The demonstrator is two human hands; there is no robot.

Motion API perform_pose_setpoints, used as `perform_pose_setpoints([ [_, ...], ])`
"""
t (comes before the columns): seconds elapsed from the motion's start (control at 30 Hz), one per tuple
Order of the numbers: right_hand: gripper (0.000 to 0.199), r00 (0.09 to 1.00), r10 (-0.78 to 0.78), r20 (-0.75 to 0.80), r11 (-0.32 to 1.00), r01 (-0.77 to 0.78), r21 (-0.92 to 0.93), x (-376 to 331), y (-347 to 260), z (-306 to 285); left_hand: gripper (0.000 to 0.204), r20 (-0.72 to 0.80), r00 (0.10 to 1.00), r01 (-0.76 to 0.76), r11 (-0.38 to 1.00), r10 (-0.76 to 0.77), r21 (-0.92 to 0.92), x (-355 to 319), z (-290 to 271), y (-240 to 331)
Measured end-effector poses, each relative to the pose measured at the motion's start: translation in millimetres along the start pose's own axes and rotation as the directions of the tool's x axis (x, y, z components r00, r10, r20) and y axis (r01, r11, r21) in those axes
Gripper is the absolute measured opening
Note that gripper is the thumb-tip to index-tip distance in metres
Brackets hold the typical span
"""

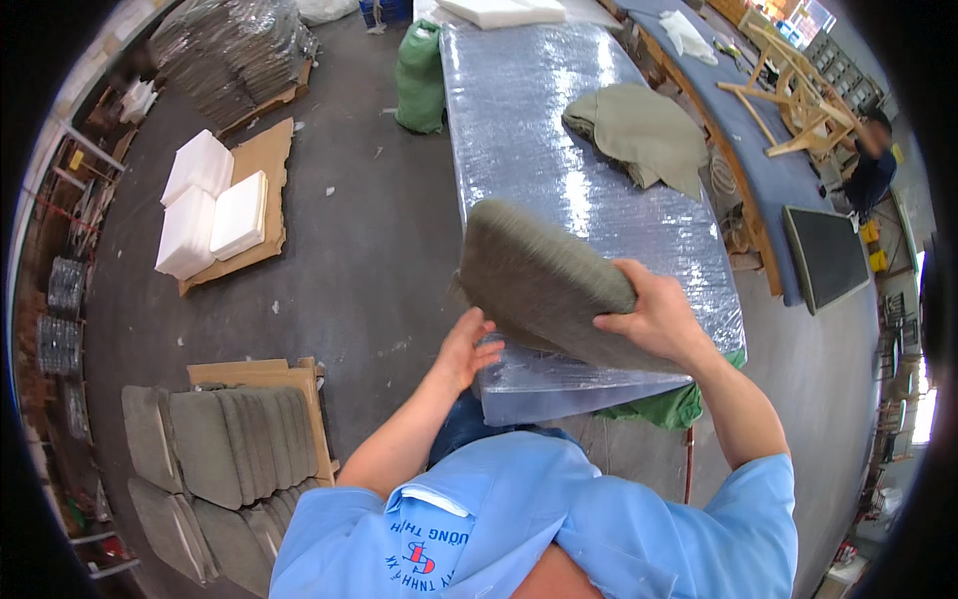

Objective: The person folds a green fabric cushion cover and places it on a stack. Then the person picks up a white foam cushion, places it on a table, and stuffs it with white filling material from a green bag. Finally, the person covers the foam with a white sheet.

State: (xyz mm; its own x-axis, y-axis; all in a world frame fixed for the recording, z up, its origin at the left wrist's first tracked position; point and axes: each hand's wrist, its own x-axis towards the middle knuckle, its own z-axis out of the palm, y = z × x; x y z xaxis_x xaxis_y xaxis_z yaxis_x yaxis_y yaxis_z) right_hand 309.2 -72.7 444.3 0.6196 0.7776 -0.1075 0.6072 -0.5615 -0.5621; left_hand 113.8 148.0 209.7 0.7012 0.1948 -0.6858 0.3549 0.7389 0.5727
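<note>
A grey-green seat cushion (549,285) is held up above the near end of a long table wrapped in shiny clear plastic film (519,110). My right hand (659,314) grips the cushion by its right end, thumb on the near face and fingers over the top edge. Close to its lower left corner is my left hand (467,347), with its fingers apart and not closed on the cushion. Farther up the table lies a loose pile of grey-green fabric covers (644,135).
Stacked grey-green cushions (239,444) stand at lower left by cardboard. White foam blocks (200,205) sit on a cardboard sheet (274,190). A green sack (419,75) leans by the table. Right, a person (873,165) works at a blue-topped bench (699,80) near a wooden chair frame (798,95).
</note>
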Motion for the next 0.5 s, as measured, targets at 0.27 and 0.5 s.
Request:
perform_pose_setpoints([
  [0.27, 0.055, 0.858, 0.438, -0.270, 0.629, -0.078, 0.774, -59, 35, -32, 0.102, 0.033, 0.991, -0.133, 0.966, 0.129, 0.221, 61, 60, 13],
  [0.5, 0.068, 0.773, 0.631, -0.061, 0.164, -0.055, 0.985, -106, 15, 35, 0.062, 0.128, 0.981, -0.192, 0.824, 0.146, 0.532, 94, 89, 123],
])
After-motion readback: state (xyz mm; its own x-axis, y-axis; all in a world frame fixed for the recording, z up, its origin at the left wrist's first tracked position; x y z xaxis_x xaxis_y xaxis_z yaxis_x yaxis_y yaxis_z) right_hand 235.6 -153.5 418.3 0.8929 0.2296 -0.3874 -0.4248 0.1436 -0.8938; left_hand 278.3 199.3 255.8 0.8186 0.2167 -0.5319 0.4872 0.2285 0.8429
